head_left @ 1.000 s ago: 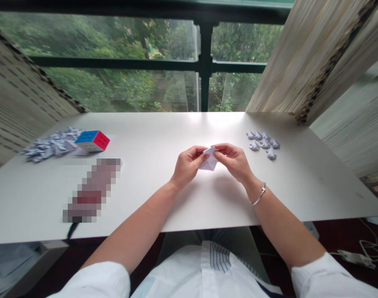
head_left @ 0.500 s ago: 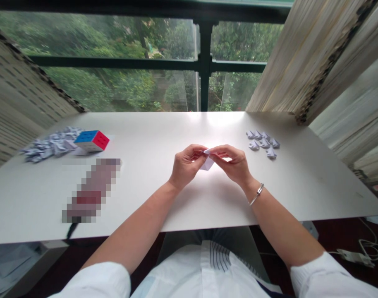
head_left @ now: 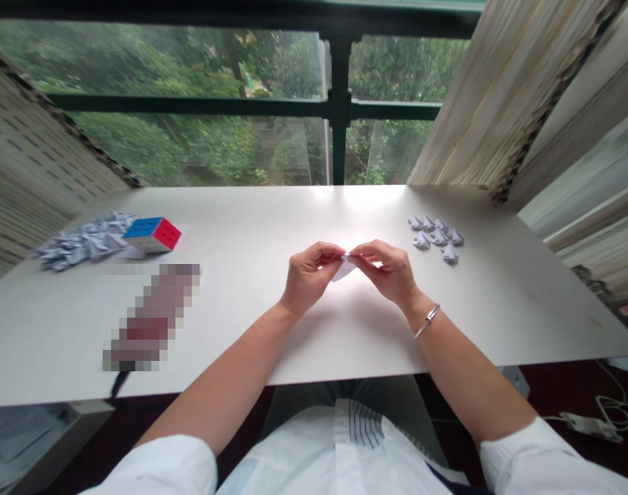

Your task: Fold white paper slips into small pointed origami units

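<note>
Between my fingertips is a small piece of folded white paper (head_left: 343, 269), held a little above the white table (head_left: 231, 323). My left hand (head_left: 312, 275) pinches its left side, thumb against fingers. From the other side my right hand (head_left: 386, 270) pinches the same paper, and the two sets of fingertips almost meet at its top edge. The lower part of the paper shows below the fingers; the rest is hidden by them. Off to the right lie several small folded paper pieces (head_left: 439, 237) in loose rows.
At the far left, a heap of folded paper pieces (head_left: 82, 242) lies against a puzzle cube (head_left: 152, 235) with blue, red and white faces. A pixelated oblong object (head_left: 152, 316) with a black strap is nearer me. A window and curtains (head_left: 463, 103) border the table's back.
The paper's upper point, which stuck up between my fingertips, is now lower and mostly covered by them. Both hands stay in nearly the same place.
</note>
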Tool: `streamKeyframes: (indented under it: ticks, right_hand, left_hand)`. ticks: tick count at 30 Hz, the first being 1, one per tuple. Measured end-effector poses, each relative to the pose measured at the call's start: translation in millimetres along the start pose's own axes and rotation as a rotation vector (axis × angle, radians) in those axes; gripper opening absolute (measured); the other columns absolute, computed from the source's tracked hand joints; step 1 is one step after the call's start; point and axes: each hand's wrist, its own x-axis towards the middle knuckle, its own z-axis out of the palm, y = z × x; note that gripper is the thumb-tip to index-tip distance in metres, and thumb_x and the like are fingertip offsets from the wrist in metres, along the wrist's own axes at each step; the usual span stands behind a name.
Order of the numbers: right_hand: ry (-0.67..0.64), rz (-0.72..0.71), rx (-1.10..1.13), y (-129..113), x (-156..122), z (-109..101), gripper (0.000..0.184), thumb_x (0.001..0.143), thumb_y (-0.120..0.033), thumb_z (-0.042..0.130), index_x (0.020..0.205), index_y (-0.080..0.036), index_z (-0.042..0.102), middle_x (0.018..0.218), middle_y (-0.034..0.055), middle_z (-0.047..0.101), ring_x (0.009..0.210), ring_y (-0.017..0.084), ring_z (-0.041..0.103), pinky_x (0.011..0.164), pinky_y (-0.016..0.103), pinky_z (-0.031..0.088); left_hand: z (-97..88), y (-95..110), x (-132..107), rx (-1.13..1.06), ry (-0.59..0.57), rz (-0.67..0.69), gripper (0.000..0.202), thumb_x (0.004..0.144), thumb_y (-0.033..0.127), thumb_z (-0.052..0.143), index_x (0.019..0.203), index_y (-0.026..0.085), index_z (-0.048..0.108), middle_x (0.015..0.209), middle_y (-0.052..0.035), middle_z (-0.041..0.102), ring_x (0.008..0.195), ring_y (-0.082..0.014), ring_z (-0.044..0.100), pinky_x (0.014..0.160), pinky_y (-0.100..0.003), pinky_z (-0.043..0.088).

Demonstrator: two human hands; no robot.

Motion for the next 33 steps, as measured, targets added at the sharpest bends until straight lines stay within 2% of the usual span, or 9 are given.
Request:
streamKeyframes:
  ticks: [8,12,15,20,25,33]
  right_hand:
    - [-0.048,-0.042,-0.105,3.0,0.5,-1.9,0.010,0.094,-0.028,0.059,0.096,-0.023,0.067,0.087,0.0031,0.068,0.074,0.013,0.064,0.065,0.024,0.053]
    - [-0.051,-0.077,-0.133,1.5,-0.4,-3.0,0.012,0.096,-0.028,0.056,0.096,-0.024,0.068,0.086,0.0032,0.067,0.071,0.013,0.063,0.063,0.024,0.050]
    - [-0.061,-0.052,-0.124,1.0,-0.8,-3.7,0.014,0.097,-0.031,0.055,0.097,-0.024,0.068,0.087,0.0038,0.067,0.074,0.014,0.063,0.064,0.025,0.051]
    - [-0.063,-0.002,-0.107,2.2,-0.5,-3.5,0.014,0.096,-0.034,0.055,0.098,-0.024,0.065,0.090,0.0044,0.067,0.079,0.016,0.065,0.069,0.027,0.054]
    - [-0.059,-0.018,-0.085,3.7,-0.5,-2.0,0.012,0.095,-0.031,0.057,0.096,-0.023,0.065,0.087,0.0044,0.067,0.079,0.016,0.065,0.070,0.028,0.055]
    - [-0.039,0.017,0.004,1.5,0.1,-0.3,0.012,0.091,-0.032,0.063,0.096,-0.022,0.068,0.087,0.0038,0.069,0.078,0.015,0.066,0.067,0.027,0.058]
  left_hand:
    - [1.7,1.2,-0.6,-0.058,0.007,-0.054,0.013,0.074,0.023,0.076,0.086,0.019,0.075,0.086,-0.0043,0.075,0.080,-0.0175,0.069,0.076,-0.029,0.055]
    - [0.6,2.2,1.0,-0.096,-0.003,-0.066,0.007,0.074,0.020,0.074,0.081,0.019,0.075,0.082,-0.0029,0.074,0.076,-0.0150,0.067,0.071,-0.025,0.053]
    - [-0.4,4.2,0.6,-0.053,-0.026,-0.063,0.008,0.076,0.018,0.070,0.082,0.018,0.075,0.081,-0.0032,0.073,0.073,-0.0139,0.066,0.067,-0.024,0.052]
    - [-0.4,6.2,-1.5,0.050,-0.081,-0.007,0.016,0.077,0.025,0.073,0.092,0.018,0.074,0.084,-0.0038,0.074,0.073,-0.0145,0.067,0.069,-0.026,0.054]
    - [-1.0,3.5,-1.0,0.121,-0.076,0.073,0.015,0.079,0.033,0.074,0.087,0.020,0.075,0.086,-0.0045,0.075,0.077,-0.0163,0.068,0.073,-0.028,0.056]
    - [-2.3,6.3,0.1,0.201,-0.037,0.038,0.014,0.079,0.033,0.074,0.082,0.019,0.073,0.080,-0.0033,0.074,0.071,-0.0154,0.066,0.070,-0.027,0.054]
